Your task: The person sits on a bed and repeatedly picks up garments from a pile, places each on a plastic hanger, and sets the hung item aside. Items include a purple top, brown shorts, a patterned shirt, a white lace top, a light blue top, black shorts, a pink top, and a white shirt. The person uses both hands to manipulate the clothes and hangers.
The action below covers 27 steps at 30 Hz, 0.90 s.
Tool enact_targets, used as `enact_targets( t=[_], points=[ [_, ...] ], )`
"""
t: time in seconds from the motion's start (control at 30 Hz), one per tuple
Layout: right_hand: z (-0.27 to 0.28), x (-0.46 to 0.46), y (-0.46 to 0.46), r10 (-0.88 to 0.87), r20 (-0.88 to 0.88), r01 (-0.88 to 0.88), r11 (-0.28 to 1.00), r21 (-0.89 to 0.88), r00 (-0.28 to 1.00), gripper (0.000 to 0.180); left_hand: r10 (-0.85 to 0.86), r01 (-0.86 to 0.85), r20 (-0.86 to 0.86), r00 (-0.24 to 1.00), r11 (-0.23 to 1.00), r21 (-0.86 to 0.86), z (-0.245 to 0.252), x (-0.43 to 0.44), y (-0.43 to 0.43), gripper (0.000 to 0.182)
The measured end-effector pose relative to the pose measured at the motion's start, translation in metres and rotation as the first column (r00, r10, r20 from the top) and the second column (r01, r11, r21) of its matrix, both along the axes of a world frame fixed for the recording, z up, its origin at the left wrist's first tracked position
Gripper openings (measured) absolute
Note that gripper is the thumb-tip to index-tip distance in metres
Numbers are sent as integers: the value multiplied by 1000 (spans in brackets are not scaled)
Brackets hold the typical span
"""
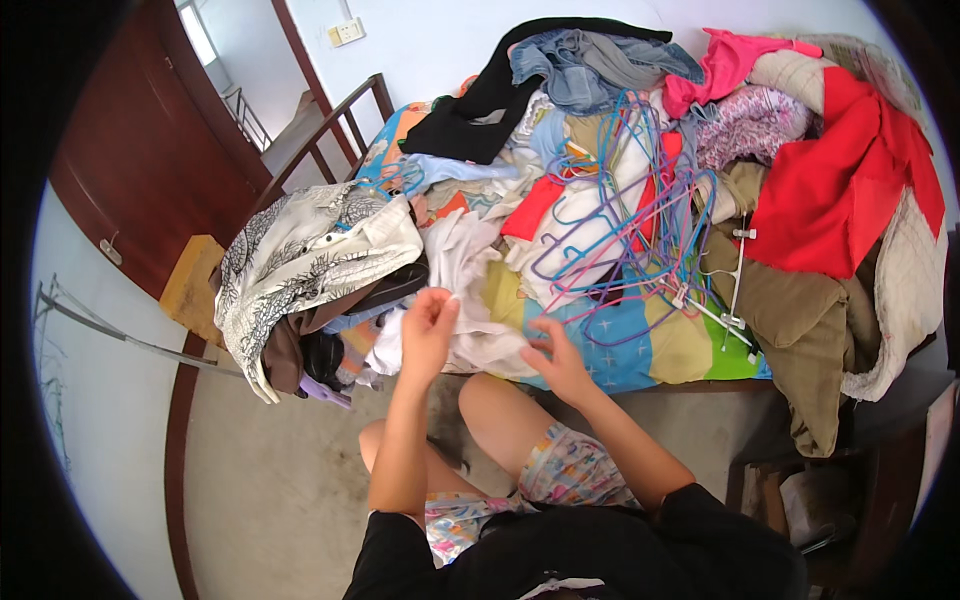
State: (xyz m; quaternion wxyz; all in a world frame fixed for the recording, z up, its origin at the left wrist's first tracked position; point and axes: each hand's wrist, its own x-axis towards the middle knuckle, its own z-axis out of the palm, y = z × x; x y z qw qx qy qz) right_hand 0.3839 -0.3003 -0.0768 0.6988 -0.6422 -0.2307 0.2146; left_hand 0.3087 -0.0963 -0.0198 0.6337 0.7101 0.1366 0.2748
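Note:
A thin white garment (480, 319) lies crumpled before me at the near edge of the bed. My left hand (427, 334) is curled at its left side, thumb and fingertips pinched together on the cloth. Just off the garment's right end is my right hand (556, 356), its fingers bent and apart, with the thumb close to the fabric edge. Whether that thumb touches the cloth cannot be made out. Beneath the right hand's side spreads a patterned blue, yellow and green bed sheet (611, 356).
A tangle of plastic hangers (630, 225) lies right of centre. Beyond are jeans (570, 67), black clothing (465, 124) and red cloth (832, 180). Olive trousers (795, 315) hang over the right edge. A black-and-white patterned shirt (322, 255) is heaped left, near a bed rail (322, 139).

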Motion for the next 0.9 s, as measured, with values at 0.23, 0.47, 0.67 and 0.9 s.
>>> enact_targets(
  t=[0.23,0.47,0.67,0.9],
  points=[
    [48,0,17,155,419,-234,962,143,895,53,14,12,619,785,999,-37,118,-57,-92,33],
    [48,14,4,401,16,-359,801,479,916,28,253,-260,700,668,961,-99,114,5,-81,20],
    [-6,55,-81,-404,552,460,887,41,730,27,380,-448,240,893,709,545,16,83,-60,44],
    [-28,98,-177,-464,820,897,424,-127,336,46,24,-7,-16,1000,735,678,-61,99,-147,53]
  ],
)
